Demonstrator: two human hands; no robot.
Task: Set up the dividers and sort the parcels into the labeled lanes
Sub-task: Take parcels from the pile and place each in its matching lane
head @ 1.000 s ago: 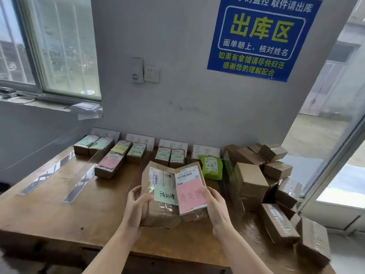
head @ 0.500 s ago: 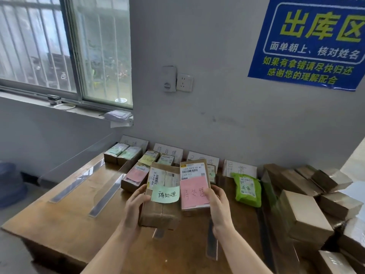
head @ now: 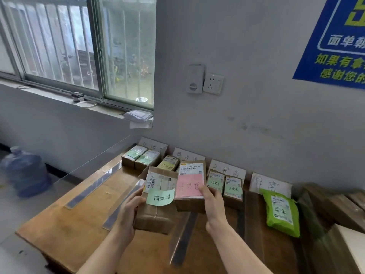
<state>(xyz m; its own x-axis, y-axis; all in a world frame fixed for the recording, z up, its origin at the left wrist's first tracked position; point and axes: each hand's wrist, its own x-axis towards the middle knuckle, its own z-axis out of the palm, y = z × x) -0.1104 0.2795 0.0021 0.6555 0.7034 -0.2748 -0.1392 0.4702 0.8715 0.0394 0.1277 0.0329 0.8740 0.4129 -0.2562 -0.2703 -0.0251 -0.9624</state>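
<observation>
The person held two brown parcels side by side above the desk [head: 75, 224]. The left hand [head: 128, 212] gripped the parcel with the green note [head: 156, 218], its fingers curled around the left edge. The right hand [head: 214, 202] gripped the parcel with the pink note [head: 190, 204], with the thumb on the pink paper and the other fingers hidden behind the box. Both parcels were in the air in front of the second label card [head: 187, 155], touching each other or nearly so. Clear dividers [head: 92, 186] stood on the desk and cut it into lanes, each with a handwritten card against the wall. In the first lane, two small parcels with green notes [head: 141, 158] lay close to the first card [head: 153, 146]. In the second lane a parcel with a yellow note [head: 168, 164] was partly covered by the held ones. The third lane held two parcels [head: 224, 184] below the third card [head: 227, 171]. A green bag [head: 281, 210] lay in the fourth lane under the fourth card [head: 270, 183]. More brown boxes [head: 335, 206] were piled at the right end, blurred.
</observation>
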